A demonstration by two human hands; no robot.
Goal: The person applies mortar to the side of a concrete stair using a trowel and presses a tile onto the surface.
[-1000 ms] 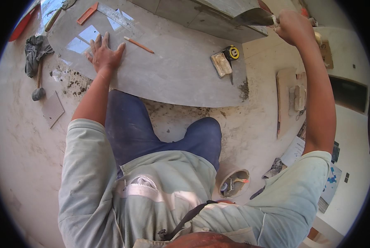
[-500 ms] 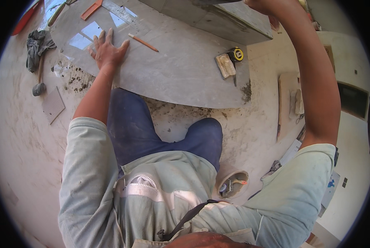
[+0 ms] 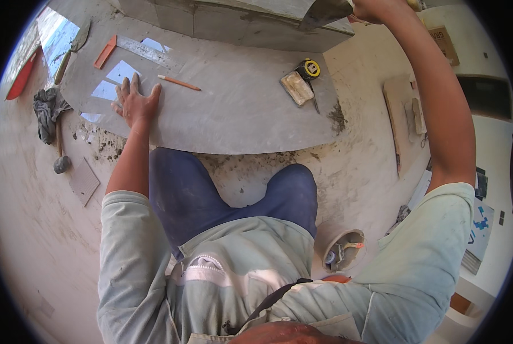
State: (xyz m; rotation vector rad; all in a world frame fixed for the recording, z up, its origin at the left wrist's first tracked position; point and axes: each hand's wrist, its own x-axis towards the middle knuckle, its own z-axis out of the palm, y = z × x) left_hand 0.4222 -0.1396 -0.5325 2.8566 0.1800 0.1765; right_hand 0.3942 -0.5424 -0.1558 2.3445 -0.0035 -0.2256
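Trowel (image 3: 325, 11): grey and flat, with a wide metal blade, up at the top edge over the grey blocks (image 3: 222, 20). We grip it tight in our right hand (image 3: 377, 8). Our left hand (image 3: 135, 103) lies flat and open on the big grey tile (image 3: 239, 114), holding nothing, near an orange pencil (image 3: 179, 82).

Bright daylight falls from the upper left and makes glare patches on the grey slab (image 3: 228, 109). The edges bend strongly, and the corners are black.
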